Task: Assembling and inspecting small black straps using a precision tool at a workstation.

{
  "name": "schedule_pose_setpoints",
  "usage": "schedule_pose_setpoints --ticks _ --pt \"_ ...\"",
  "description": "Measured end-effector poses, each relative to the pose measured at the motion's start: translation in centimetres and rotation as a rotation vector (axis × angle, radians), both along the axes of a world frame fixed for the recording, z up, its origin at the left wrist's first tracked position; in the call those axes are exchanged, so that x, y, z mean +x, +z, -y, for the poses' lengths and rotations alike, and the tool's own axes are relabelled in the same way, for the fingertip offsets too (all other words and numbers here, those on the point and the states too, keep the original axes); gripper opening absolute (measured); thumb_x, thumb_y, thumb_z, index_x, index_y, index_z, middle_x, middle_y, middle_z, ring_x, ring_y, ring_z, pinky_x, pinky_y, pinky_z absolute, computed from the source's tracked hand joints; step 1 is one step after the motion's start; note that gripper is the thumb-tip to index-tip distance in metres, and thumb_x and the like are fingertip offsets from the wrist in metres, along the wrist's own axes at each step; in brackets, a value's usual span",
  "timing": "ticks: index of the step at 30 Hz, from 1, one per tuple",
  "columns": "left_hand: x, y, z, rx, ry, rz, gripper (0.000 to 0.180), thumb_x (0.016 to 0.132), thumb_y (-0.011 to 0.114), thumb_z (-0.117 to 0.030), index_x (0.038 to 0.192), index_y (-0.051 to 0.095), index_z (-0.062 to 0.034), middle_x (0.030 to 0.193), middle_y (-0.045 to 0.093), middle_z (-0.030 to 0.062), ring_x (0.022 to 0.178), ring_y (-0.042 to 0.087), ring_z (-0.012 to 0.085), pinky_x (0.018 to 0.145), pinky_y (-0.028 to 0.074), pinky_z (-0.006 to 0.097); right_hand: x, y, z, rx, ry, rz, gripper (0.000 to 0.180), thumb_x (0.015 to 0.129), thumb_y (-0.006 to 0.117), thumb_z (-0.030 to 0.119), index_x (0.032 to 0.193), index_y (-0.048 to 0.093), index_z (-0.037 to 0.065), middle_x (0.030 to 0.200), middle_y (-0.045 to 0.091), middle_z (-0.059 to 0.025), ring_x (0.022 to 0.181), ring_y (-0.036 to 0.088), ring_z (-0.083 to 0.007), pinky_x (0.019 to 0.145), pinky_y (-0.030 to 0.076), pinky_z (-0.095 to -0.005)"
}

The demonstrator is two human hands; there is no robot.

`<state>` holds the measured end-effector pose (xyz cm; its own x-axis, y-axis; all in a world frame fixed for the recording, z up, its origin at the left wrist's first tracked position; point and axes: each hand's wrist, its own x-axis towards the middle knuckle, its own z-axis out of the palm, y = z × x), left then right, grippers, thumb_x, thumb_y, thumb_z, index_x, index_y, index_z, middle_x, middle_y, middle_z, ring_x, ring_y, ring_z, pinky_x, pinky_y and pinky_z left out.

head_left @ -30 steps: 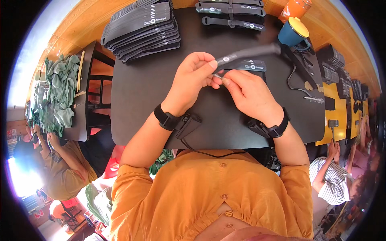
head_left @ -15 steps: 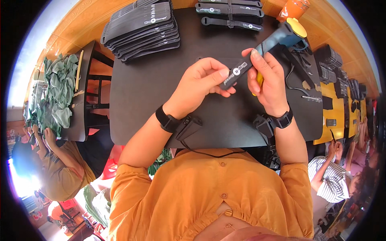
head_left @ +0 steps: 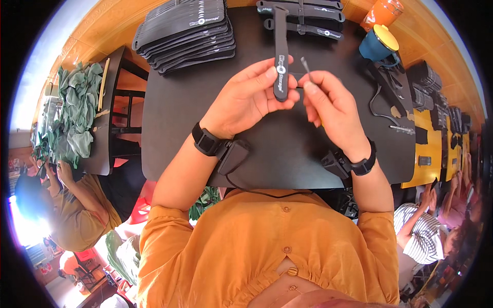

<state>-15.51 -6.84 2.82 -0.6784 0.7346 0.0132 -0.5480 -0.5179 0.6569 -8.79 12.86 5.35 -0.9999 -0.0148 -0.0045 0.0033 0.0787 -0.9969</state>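
Observation:
A black strap [head_left: 281,51] with pale print stands nearly upright in my left hand [head_left: 251,92]. Thumb and fingers pinch it near its lower, rounded end, and its upper end reaches towards the bundled straps at the back. Just to the right, my right hand [head_left: 331,102] is closed round a slim tool [head_left: 306,64]. A thin grey tip shows above the fingers and a bit of yellow below them; the rest is hidden in the palm. The tool and the strap are apart. Both wrists wear black bands with small devices.
On the black table [head_left: 205,113], a tall stack of black straps [head_left: 190,41] stands back left, and bundled straps [head_left: 308,25] lie at the back. A blue mug [head_left: 377,46] with yellow lid, an orange canister [head_left: 382,13] and loose straps [head_left: 385,84] occupy the right. People work at side tables.
The strap has swung from slanting across to the right to nearly upright, leaving my right hand's fingers. My right hand has turned, and the tool's thin tip now shows.

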Motion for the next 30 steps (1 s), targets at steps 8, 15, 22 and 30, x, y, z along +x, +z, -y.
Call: schedule_pose_setpoints --ticks 8,15,22,30 --pt "-0.3 -0.5 0.1 0.017 0.080 0.007 0.037 0.104 0.049 -0.023 0.133 0.049 -0.0008 0.109 0.065 0.0099 0.097 0.062 0.0175 0.086 0.050 0.032 1.1 0.9 0.3 0.388 0.200 -0.136 0.016 0.099 0.055 0.019 0.104 0.061 0.004 0.074 0.060 -0.0126 0.065 0.061 -0.0268 0.060 0.047 -0.0349" --pt "-0.2 -0.6 0.1 0.022 0.084 0.002 0.045 0.105 0.044 -0.024 0.141 0.039 0.0030 0.111 0.061 0.0113 0.098 0.061 0.0184 0.086 0.054 0.030 1.2 0.3 0.4 0.500 0.180 -0.259 0.014 0.097 0.057 0.019 0.100 0.060 0.006 0.083 0.063 -0.0167 0.076 0.062 -0.0382 0.063 0.048 -0.0424" --pt "0.0 -0.5 -0.1 0.026 0.083 0.021 0.045 0.106 0.043 -0.024 0.141 0.039 0.0030 0.111 0.061 0.0117 0.097 0.062 0.0184 0.086 0.055 0.030 1.2 0.5 0.4 0.536 0.187 -0.260 0.013 0.097 0.056 0.018 0.100 0.059 0.005 0.083 0.063 -0.0166 0.075 0.062 -0.0386 0.062 0.047 -0.0432" --pt "1.0 -1.2 -1.3 0.055 0.130 0.074 0.041 0.105 0.044 -0.025 0.135 0.045 0.0020 0.106 0.060 0.0085 0.091 0.057 0.0155 0.080 0.050 0.028 1.0 0.1 0.4 0.581 0.202 -0.299 0.012 0.097 0.055 0.014 0.104 0.057 0.005 0.087 0.065 -0.0185 0.080 0.063 -0.0402 0.065 0.049 -0.0448"
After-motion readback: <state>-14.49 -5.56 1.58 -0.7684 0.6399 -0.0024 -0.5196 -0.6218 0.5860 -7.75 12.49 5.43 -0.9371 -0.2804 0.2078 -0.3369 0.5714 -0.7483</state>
